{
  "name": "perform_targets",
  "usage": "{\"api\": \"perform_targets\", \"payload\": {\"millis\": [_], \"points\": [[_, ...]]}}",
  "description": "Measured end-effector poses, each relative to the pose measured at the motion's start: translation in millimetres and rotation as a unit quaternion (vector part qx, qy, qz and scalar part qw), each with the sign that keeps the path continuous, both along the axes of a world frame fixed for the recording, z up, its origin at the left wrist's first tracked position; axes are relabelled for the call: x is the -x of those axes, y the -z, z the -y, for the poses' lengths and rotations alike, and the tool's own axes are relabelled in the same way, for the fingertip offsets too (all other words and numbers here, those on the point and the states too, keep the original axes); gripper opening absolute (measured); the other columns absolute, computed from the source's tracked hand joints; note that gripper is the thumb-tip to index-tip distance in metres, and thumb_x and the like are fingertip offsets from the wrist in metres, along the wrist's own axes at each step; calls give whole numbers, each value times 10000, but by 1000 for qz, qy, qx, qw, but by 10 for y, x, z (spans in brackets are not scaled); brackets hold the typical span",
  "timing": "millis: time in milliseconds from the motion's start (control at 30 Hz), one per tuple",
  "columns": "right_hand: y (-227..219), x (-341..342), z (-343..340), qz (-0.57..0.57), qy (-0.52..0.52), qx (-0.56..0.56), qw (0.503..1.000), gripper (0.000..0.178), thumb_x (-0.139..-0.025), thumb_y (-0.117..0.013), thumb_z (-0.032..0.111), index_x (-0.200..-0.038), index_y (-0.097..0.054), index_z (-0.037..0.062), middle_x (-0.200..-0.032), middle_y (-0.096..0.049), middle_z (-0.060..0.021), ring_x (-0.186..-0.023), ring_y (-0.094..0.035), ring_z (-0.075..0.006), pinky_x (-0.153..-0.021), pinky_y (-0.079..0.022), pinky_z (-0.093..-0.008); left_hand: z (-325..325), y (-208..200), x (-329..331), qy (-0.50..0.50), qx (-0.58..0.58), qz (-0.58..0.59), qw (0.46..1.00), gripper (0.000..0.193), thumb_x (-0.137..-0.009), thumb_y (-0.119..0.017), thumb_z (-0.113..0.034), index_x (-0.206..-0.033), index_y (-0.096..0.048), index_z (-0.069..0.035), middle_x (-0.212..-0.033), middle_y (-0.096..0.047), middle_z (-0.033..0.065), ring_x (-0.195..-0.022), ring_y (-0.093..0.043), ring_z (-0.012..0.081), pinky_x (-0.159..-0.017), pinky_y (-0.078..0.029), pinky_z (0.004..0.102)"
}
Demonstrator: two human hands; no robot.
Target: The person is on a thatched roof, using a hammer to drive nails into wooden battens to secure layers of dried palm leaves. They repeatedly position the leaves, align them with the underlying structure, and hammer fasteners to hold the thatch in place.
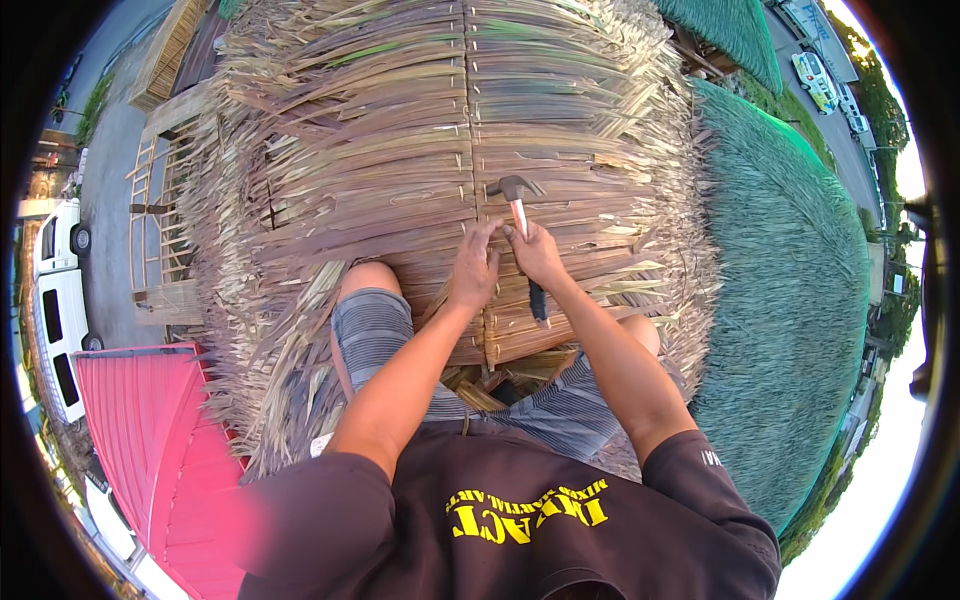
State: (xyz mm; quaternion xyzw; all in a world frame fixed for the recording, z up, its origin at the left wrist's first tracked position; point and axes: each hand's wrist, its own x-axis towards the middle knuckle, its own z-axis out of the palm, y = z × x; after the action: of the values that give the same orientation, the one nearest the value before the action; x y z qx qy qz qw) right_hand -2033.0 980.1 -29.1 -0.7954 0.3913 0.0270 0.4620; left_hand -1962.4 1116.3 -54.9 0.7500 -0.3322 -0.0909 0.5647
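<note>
I straddle a thatched roof of dried palm leaves [390, 160], with a stitched seam [467, 110] running up its middle. My right hand [538, 254] is closed round the handle of a claw hammer [516, 190]. The dark head points away from me, and the black grip end hangs below my fist. Beside it, my left hand [473, 268] is over the seam, its fingers curled and their tips close to my right hand. Anything between those fingertips is too small to make out.
The roof's ragged leaf edges [240, 240] slope down on both sides. A green thatched roof [780, 290] adjoins at right; a red roof [150, 440] lies lower left. A bamboo ladder [143, 190] and a white vehicle [60, 310] are at ground level on the left.
</note>
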Motion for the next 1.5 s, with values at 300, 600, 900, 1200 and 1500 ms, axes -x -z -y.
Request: {"api": "perform_targets", "payload": {"millis": [300,600,900,1200,1500], "points": [[-201,221,-189,58,-57,24,996,445,-1026,-574,412,-917,-561,-20,-768,-615,-278,-749,-596,-490,-695,-497,-493,-322,-156,-147,-74,-47,68,994,214,-928,-611,-19,-1138,-638,-51,-974,-694,174,-849,-698,354,-761,-536,425],[-715,827,-173,-18,-254,106,961,283,-1037,-532,286,-1005,-476,10,-616,-596,-238,-588,-592,-484,-551,-460,-574,-606,223,540,-126,-73,-65,987,135,-892,-671,-28,-1007,-601,-20,-1030,-596,150,-900,-619,329,-798,-508,428],[-985,775,-380,-5,-335,132,933,253,-1021,-527,276,-1016,-465,31,-624,-609,-217,-575,-612,-446,-537,-481,-551,-637,534,632,-142,-103,-26,984,227,-893,-689,-98,-1065,-575,-3,-1068,-542,174,-1001,-552,399,-866,-466,485],[-922,644,-497,-85,-371,176,908,250,-1008,-531,253,-999,-461,14,-622,-616,-201,-565,-617,-434,-528,-482,-536,-633,668,682,-129,-130,-41,982,349,-813,-685,-24,-1136,-554,-20,-1118,-544,186,-1054,-553,422,-906,-471,502],[-1185,530,-491,-47,-360,190,912,259,-998,-533,278,-989,-485,24,-664,-661,-212,-611,-664,-426,-558,-526,-536,-911,383,444,12,-193,-206,959,506,-800,-818,-154,-1194,-530,-21,-1164,-500,160,-1023,-591,367,-903,-493,459]]}}
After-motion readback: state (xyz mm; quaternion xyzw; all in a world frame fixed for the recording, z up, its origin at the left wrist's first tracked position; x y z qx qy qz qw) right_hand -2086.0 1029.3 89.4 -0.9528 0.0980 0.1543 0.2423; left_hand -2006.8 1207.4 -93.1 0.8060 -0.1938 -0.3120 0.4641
